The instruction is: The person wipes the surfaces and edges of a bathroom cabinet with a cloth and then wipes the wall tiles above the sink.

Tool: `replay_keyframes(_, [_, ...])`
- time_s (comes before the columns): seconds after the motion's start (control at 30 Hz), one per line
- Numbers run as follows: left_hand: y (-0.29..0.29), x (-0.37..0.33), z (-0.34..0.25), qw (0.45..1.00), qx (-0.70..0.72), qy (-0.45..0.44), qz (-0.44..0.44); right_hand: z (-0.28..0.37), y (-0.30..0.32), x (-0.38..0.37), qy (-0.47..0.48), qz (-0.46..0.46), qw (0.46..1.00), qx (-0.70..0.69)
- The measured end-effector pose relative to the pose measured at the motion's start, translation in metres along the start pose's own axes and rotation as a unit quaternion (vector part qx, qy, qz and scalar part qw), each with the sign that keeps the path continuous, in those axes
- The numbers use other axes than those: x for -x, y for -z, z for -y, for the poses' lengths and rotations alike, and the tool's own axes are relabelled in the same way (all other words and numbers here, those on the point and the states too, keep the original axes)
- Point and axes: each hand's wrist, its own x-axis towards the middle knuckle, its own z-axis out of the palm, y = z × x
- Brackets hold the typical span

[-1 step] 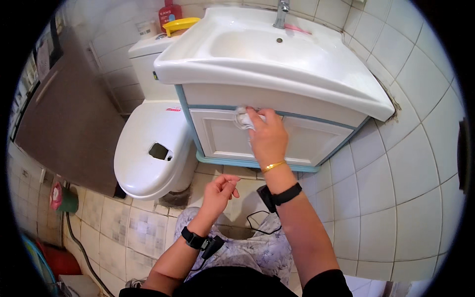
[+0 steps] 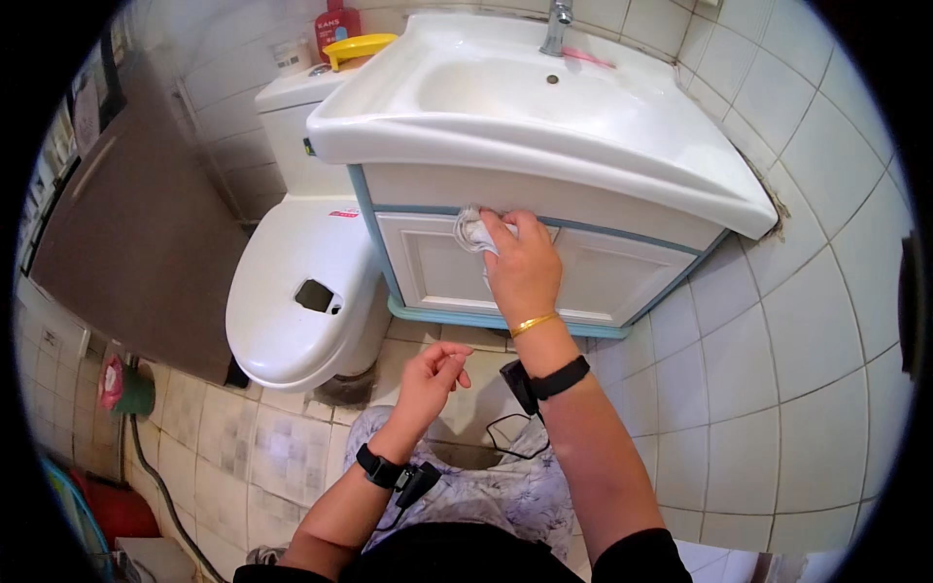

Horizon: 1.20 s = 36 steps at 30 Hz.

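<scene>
My right hand (image 2: 523, 267) presses a crumpled white cloth (image 2: 473, 231) against the top of the white cabinet door (image 2: 437, 267) under the white sink (image 2: 544, 107). The cloth sits just below the blue trim at the cabinet's upper edge. My left hand (image 2: 432, 374) hangs lower, over the floor in front of the cabinet, fingers loosely curled and holding nothing. Both wrists wear black bands with small devices, and the right wrist also has a gold bangle.
A white toilet (image 2: 292, 301) with its lid down stands left of the cabinet. On its tank are a yellow dish (image 2: 358, 47) and a red bottle (image 2: 336, 19). A dark door (image 2: 126, 223) is at far left. Tiled wall rises at right.
</scene>
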Motion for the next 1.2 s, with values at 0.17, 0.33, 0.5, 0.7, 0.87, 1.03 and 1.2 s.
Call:
replay_keyframes(0.17, [0.023, 0.003, -0.004, 1.000, 0.010, -0.005, -0.017, -0.016, 0.007, 0.005, -0.018, 0.007, 1.000, 0.012])
replay_keyframes(0.33, [0.021, 0.003, 0.003, 0.999, 0.032, -0.020, -0.008, -0.064, 0.042, 0.014, -0.052, -0.041, 0.995, 0.073])
replay_keyframes(0.5, [0.031, 0.006, -0.003, 0.999, 0.042, -0.005, -0.007, -0.025, 0.021, 0.003, -0.022, -0.038, 0.998, 0.044])
replay_keyframes(0.7, [0.051, 0.010, -0.003, 0.998, 0.054, -0.023, -0.033, 0.029, -0.012, -0.010, 0.020, -0.011, 1.000, 0.008])
replay_keyframes(0.87, [0.058, 0.018, -0.003, 0.997, 0.054, -0.014, -0.053, 0.067, -0.039, -0.018, 0.026, 0.003, 0.999, -0.027])
replay_keyframes(1.03, [0.068, 0.028, -0.011, 0.998, 0.038, -0.018, -0.050, 0.077, -0.037, -0.022, 0.049, 0.028, 0.998, -0.041])
replay_keyframes(1.2, [0.061, 0.031, -0.015, 0.997, 0.042, -0.029, -0.060, 0.045, -0.019, -0.014, 0.025, 0.014, 1.000, -0.010])
